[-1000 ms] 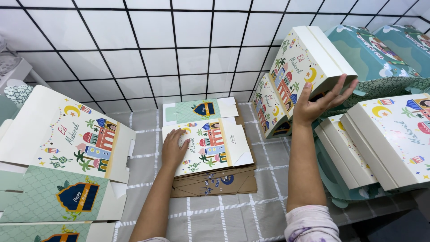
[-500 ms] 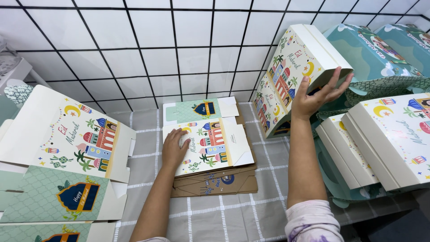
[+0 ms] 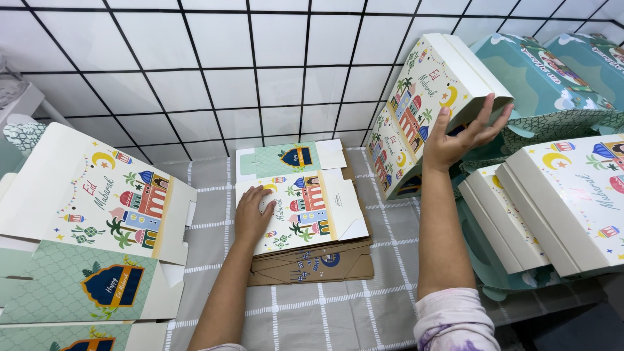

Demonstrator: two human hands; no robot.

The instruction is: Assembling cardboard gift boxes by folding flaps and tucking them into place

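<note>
My left hand [image 3: 253, 213] rests palm down on the top sheet of a stack of flat, unfolded cartons [image 3: 305, 211] printed with colourful buildings, palms and crescents, lying on the grey checked cloth [image 3: 312, 312]. My right hand [image 3: 465, 133] is raised to the right, its palm and spread fingers pressed against the underside of an assembled white gift box [image 3: 432, 97] with the same print. That box is tilted on edge against the tiled wall, beside the pile of finished boxes.
Several assembled boxes [image 3: 559, 201] are piled at the right, with teal ones [image 3: 552, 71] behind. More flat cartons [image 3: 91, 227] lie stacked at the left. A white tiled wall [image 3: 214, 71] closes the back. Brown cardboard [image 3: 325, 266] lies under the middle stack.
My right hand has shifted slightly along the tilted box, fingers spreading on its lower edge. My left hand stays on the flat stack.
</note>
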